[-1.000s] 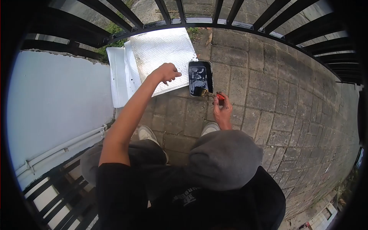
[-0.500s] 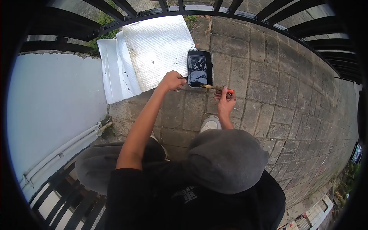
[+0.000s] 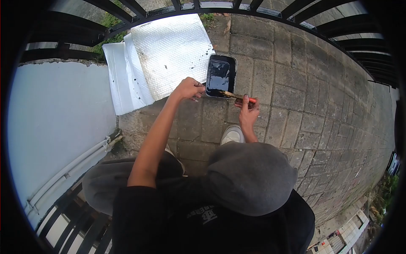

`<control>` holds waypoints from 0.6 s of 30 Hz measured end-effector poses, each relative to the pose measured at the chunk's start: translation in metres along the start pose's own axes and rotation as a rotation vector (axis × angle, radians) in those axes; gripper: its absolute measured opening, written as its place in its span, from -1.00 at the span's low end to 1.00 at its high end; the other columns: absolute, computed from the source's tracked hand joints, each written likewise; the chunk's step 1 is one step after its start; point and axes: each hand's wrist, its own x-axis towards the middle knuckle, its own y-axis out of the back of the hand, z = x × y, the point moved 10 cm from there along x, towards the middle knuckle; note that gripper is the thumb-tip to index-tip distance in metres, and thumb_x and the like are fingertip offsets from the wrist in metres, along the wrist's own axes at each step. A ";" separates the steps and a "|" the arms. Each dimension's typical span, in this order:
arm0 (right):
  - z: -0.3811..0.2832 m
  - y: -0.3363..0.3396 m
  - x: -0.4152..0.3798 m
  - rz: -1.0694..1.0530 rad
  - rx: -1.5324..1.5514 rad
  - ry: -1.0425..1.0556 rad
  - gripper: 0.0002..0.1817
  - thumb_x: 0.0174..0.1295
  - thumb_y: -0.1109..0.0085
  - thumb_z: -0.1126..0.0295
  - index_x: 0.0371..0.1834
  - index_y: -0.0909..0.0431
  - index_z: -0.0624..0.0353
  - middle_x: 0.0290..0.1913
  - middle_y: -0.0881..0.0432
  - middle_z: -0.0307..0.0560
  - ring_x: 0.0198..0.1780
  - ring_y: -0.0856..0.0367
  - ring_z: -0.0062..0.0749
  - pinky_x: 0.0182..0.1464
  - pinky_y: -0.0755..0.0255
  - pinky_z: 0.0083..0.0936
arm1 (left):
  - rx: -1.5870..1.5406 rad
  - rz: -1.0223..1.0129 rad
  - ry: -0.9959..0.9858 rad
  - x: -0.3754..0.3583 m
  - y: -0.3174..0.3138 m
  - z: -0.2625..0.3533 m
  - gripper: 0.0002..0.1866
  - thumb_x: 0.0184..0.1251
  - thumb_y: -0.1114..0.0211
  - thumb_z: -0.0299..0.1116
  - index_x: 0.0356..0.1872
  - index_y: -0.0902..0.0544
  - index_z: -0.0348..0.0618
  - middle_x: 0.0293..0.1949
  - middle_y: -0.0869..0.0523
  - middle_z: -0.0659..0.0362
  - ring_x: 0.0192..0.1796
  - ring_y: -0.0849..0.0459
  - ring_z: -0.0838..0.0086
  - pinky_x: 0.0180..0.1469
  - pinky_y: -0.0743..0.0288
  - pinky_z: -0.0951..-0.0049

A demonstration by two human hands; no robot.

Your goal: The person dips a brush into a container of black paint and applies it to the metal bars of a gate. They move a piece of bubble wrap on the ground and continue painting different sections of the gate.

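A shallow rectangular paint tray (image 3: pixel 234 72) holding glossy black paint (image 3: pixel 220 76) sits on the paving. My left hand (image 3: pixel 189 89) is closed at its lower left corner, fingers pinching the rim. Between the fingers of my right hand (image 3: pixel 248 111) is a paintbrush (image 3: pixel 233 94) with a wooden handle and a red end. Its dark bristles point left and dip into the near end of the tray. Black smudges mark the fingers of both hands.
White quilted sheeting (image 3: pixel 173 55), spotted with black, lies left of the tray. A black metal railing (image 3: pixel 249 9) curves across the far side. To the left stand a white wall (image 3: pixel 63 101) and pipes (image 3: pixel 72 171). My shoe (image 3: pixel 232 134) rests on brick paving (image 3: pixel 289 95).
The brush has tilted a little, its bristle end shifting slightly left and up in the tray while its handle stays in my right hand. My left hand remains at the tray's corner.
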 end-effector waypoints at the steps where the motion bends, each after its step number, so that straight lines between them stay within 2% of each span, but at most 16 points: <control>1: -0.002 -0.001 -0.001 -0.011 0.002 0.024 -0.63 0.36 -0.13 0.20 -0.23 -0.33 0.35 -0.41 -0.63 0.15 -0.42 -0.69 -0.26 -0.37 -0.66 -0.41 | 0.021 0.023 -0.013 0.001 0.001 -0.001 -0.70 0.26 -0.33 -0.27 -0.16 -0.69 -0.35 -0.30 -0.73 0.11 -0.31 -0.71 0.49 -0.34 -0.67 0.43; 8: 0.000 0.008 0.002 0.027 0.068 -0.038 -0.62 0.39 -0.07 0.16 -0.20 -0.31 0.34 -0.40 -0.63 0.19 -0.42 -0.70 -0.23 -0.34 -0.67 -0.39 | 0.036 0.062 0.008 0.006 -0.001 -0.014 -0.75 0.20 -0.38 -0.32 -0.24 -0.71 -0.34 -0.38 -0.72 0.14 -0.35 -0.70 0.52 -0.40 -0.66 0.47; 11: -0.019 0.011 0.006 0.053 0.084 -0.051 -0.69 0.40 -0.05 0.22 -0.22 -0.32 0.30 -0.38 -0.60 0.12 -0.41 -0.67 -0.29 -0.35 -0.64 -0.41 | 0.032 0.062 0.005 0.009 0.000 -0.017 -0.74 0.20 -0.38 -0.32 -0.24 -0.71 -0.34 -0.38 -0.72 0.14 -0.36 -0.70 0.53 -0.40 -0.66 0.46; 13: -0.040 0.009 0.012 0.008 -0.069 0.062 -0.67 0.41 -0.04 0.19 -0.23 -0.33 0.29 -0.39 -0.60 0.07 -0.39 -0.66 -0.34 -0.32 -0.60 -0.45 | 0.027 0.055 0.005 0.007 -0.001 -0.017 -0.74 0.21 -0.37 -0.31 -0.24 -0.71 -0.34 -0.38 -0.73 0.15 -0.36 -0.70 0.54 -0.41 -0.65 0.48; 18: -0.065 -0.008 0.026 -0.051 -0.262 0.140 -0.66 0.40 -0.04 0.16 -0.26 -0.37 0.28 -0.45 -0.58 -0.04 -0.39 -0.60 -0.44 -0.31 -0.50 -0.51 | 0.000 0.070 -0.020 0.004 -0.004 -0.019 -0.78 0.20 -0.36 -0.33 -0.29 -0.72 -0.31 -0.40 -0.73 0.16 -0.40 -0.68 0.56 -0.42 -0.63 0.51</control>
